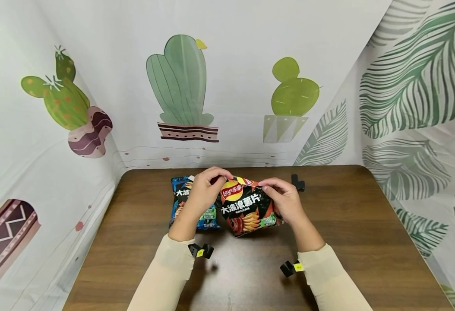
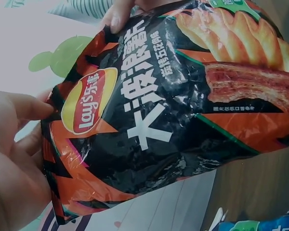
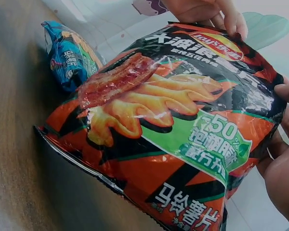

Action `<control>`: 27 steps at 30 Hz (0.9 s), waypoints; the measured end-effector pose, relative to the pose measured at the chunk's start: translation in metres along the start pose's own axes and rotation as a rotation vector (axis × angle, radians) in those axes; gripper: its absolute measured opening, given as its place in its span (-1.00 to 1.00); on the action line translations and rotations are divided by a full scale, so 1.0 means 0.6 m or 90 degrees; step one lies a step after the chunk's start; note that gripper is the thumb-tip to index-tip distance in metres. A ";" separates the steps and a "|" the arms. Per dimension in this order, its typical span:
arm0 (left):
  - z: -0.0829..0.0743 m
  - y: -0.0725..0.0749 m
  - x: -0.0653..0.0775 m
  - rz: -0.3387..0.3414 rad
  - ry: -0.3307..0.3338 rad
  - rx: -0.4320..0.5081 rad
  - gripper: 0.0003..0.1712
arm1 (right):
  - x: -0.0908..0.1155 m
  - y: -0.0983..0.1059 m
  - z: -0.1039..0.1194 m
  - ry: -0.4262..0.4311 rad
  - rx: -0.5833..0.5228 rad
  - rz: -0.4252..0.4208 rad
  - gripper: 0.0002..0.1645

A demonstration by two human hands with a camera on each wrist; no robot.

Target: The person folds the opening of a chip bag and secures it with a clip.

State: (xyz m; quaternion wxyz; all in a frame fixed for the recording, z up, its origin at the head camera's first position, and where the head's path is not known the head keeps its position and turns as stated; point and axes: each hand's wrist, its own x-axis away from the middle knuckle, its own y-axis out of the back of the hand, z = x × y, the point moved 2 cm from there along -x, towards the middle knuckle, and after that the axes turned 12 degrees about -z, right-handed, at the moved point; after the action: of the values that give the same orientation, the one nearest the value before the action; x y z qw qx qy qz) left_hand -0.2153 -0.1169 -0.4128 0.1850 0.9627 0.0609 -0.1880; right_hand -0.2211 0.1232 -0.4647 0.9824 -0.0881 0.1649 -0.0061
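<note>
A black and orange bag of Lay's potato chips (image 1: pixel 247 209) is held up, tilted, between the two hands. My left hand (image 1: pixel 207 190) pinches its top edge near the left corner. At the top right, my right hand (image 1: pixel 285 199) grips the same edge between thumb and fingers. In the left wrist view the front of the chip bag (image 2: pixel 149 101) shows its logo and a picture of chips and bacon. Its bottom seam faces the table in the right wrist view. A blue chip bag (image 1: pixel 208 222) lies behind my left forearm, partly covered by it.
The brown wooden table (image 1: pixel 134 250) carries both bags. A small black object (image 1: pixel 298 182) lies near its back edge, right of my right hand. White cloth printed with cacti (image 1: pixel 243 86) hangs behind the table, and leaf-printed cloth (image 1: pixel 418 108) hangs at the right.
</note>
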 end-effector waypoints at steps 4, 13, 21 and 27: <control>0.002 -0.001 0.003 0.004 0.006 -0.012 -0.80 | 0.000 0.003 0.000 0.004 0.047 0.012 -0.81; 0.003 -0.006 0.004 0.006 0.026 -0.034 -0.95 | 0.001 0.007 0.003 0.017 0.077 0.024 -0.77; -0.002 -0.009 0.006 -0.007 0.045 -0.026 -0.92 | 0.003 -0.001 0.002 0.000 0.075 0.012 -0.74; -0.005 -0.010 0.007 -0.010 0.029 -0.044 -0.76 | 0.003 -0.003 0.000 -0.036 0.162 0.009 -0.75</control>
State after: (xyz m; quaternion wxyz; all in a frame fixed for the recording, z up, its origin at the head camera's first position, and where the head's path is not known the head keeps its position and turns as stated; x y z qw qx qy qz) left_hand -0.2117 -0.1098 -0.4137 0.2151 0.9593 0.0788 -0.1649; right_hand -0.2197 0.1213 -0.4651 0.9898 0.0384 0.1359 -0.0172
